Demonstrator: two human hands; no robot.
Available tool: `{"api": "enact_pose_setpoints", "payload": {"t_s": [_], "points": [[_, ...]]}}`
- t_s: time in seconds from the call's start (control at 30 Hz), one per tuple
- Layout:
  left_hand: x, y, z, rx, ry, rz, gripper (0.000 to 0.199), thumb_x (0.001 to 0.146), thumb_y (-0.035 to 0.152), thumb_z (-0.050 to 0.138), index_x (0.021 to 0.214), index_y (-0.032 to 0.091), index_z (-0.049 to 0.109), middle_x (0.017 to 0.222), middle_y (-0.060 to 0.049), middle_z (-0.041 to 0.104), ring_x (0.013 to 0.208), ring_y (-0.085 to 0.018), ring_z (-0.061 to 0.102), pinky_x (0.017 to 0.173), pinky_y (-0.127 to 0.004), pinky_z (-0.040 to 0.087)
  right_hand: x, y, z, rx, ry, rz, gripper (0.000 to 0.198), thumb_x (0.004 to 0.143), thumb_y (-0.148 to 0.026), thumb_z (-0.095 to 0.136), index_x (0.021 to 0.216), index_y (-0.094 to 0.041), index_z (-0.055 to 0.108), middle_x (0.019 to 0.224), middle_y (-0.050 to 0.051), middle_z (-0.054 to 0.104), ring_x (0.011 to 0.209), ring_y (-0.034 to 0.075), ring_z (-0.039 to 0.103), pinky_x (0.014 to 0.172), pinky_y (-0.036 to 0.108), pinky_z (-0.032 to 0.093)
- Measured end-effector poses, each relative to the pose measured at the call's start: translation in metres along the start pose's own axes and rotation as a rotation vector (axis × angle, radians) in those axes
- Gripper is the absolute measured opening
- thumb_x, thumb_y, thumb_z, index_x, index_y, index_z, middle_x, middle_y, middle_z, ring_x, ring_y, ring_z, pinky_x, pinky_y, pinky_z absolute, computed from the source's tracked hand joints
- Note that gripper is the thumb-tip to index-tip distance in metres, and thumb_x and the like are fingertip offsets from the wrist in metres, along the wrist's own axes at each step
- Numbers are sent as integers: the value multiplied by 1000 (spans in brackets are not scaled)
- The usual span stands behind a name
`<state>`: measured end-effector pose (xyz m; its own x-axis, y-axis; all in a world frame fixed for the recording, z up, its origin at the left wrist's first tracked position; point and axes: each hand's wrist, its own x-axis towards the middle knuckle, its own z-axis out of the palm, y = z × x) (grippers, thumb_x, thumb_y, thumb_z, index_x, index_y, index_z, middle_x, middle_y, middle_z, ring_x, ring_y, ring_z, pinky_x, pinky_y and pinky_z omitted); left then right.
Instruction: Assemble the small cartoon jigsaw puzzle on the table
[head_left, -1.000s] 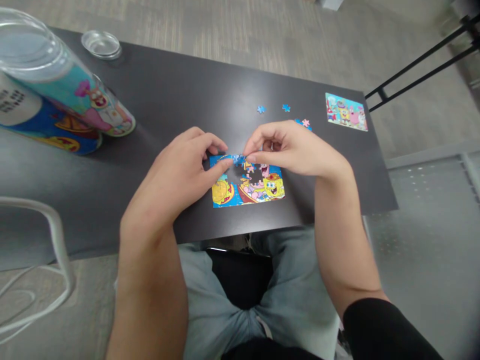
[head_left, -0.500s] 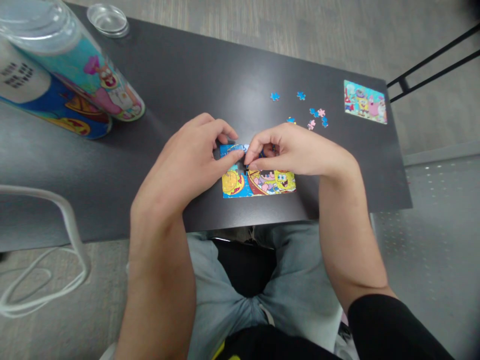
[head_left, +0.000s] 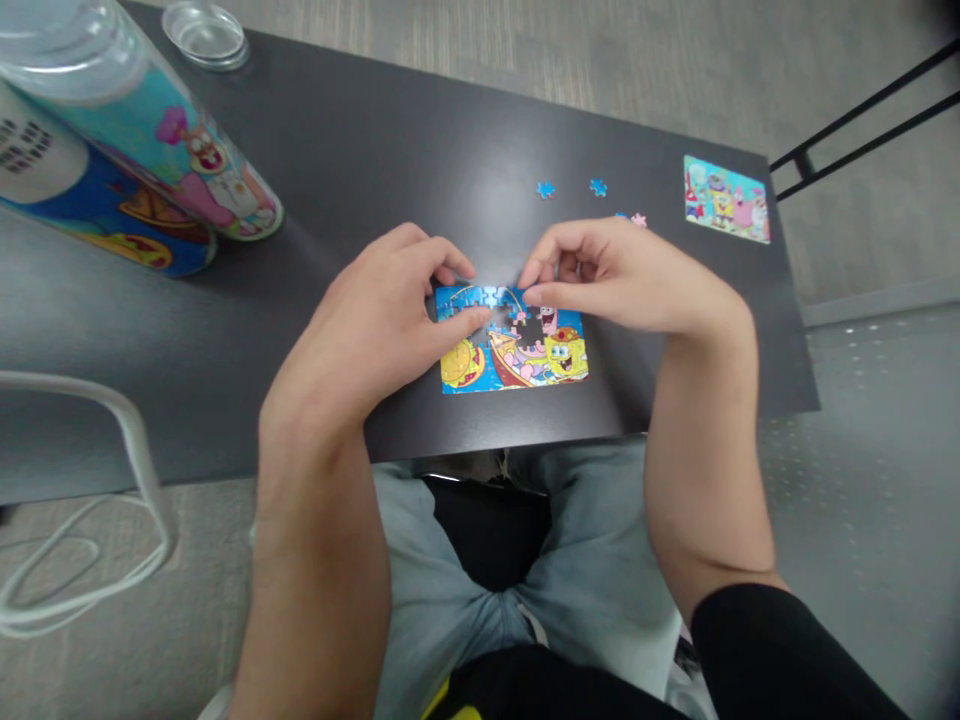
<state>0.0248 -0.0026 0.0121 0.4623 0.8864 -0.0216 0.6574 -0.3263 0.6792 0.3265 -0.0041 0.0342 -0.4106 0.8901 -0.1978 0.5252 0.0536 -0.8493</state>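
Observation:
On the dark table in front of me lies a partly assembled jigsaw puzzle (head_left: 517,372), with a burger at its left and a yellow cartoon face at its right. Gaps in its middle show the dark tabletop. My left hand (head_left: 397,305) rests at the puzzle's left side, thumb over its surface and fingers by the upper edge, the two apart. My right hand (head_left: 600,272) is at the upper right edge, index finger and thumb slightly parted, no piece visible between them. Beyond it lie loose blue pieces (head_left: 598,187) and a pink piece (head_left: 638,220); my right hand hides others.
A picture card (head_left: 726,200) lies near the table's right end. Two printed cylindrical containers (head_left: 214,165) stand at the left, with a clear round lid (head_left: 205,36) behind them. A white cable (head_left: 135,440) loops at the lower left.
My right hand has moved from the puzzle's middle up and right to its upper edge, uncovering the centre and covering several loose pieces. My left hand has stayed almost still.

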Motion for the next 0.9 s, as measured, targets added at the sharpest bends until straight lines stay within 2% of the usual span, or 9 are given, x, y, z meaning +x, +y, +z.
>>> {"api": "enact_pose_setpoints", "payload": {"t_s": [0.1, 0.27, 0.37, 0.43, 0.53, 0.7, 0.8, 0.9], "points": [[1, -1, 2, -4, -12, 13, 35, 102, 54, 86, 130, 31, 86, 138, -10, 82, 124, -36, 80, 116, -54, 66, -11, 9, -22, -71, 234, -26, 23, 104, -47, 103, 106, -29, 89, 96, 3, 79, 88, 25, 68, 84, 43, 56], [3, -2, 2, 4, -46, 14, 43, 105, 55, 81, 135, 24, 86, 141, -15, 77, 125, -39, 77, 115, -60, 64, -21, 36, -54, -202, 604, 91, 19, 107, -44, 94, 109, -28, 84, 106, 7, 80, 101, 29, 76, 92, 46, 63], [5, -5, 0, 3, -49, 12, 46, 107, 62, 77, 132, 25, 86, 136, -14, 78, 119, -39, 76, 110, -61, 63, -24, 56, -66, -251, 754, 134, 15, 104, -39, 92, 106, -28, 83, 106, 7, 82, 104, 31, 79, 95, 46, 65], [7, -7, -1, 3, -51, 7, 49, 107, 66, 74, 131, 25, 86, 134, -14, 78, 114, -39, 76, 107, -60, 62, -27, 67, -70, -251, 760, 171, 17, 99, -38, 96, 104, -27, 83, 103, 7, 84, 99, 29, 77, 95, 46, 64], [9, -9, -2, 14, -38, 6, 49, 107, 65, 72, 130, 23, 85, 133, -15, 77, 111, -38, 76, 104, -57, 60, -30, 75, -68, -214, 653, 214, 29, 91, -44, 106, 100, -26, 85, 100, 6, 85, 91, 27, 74, 89, 44, 61], [10, -7, -2, 29, -46, 11, 43, 111, 57, 73, 132, 21, 83, 133, -16, 78, 114, -39, 75, 105, -53, 58, -28, 72, -55, -210, 531, 232, 41, 83, -50, 116, 97, -27, 85, 105, 6, 87, 89, 26, 71, 87, 44, 61], [10, -8, -1, 32, -37, 15, 42, 110, 57, 73, 132, 22, 84, 128, -14, 78, 108, -37, 74, 101, -52, 58, -24, 68, -51, -203, 508, 219, 36, 85, -43, 114, 96, -27, 84, 106, 6, 88, 93, 27, 72, 90, 44, 62], [10, -10, -1, 40, -28, 19, 45, 110, 60, 75, 133, 23, 85, 128, -13, 78, 106, -37, 74, 101, -53, 58, -23, 67, -50, -165, 475, 233, 30, 87, -30, 111, 99, -26, 83, 104, 4, 86, 87, 24, 68, 85, 41, 58]]}}
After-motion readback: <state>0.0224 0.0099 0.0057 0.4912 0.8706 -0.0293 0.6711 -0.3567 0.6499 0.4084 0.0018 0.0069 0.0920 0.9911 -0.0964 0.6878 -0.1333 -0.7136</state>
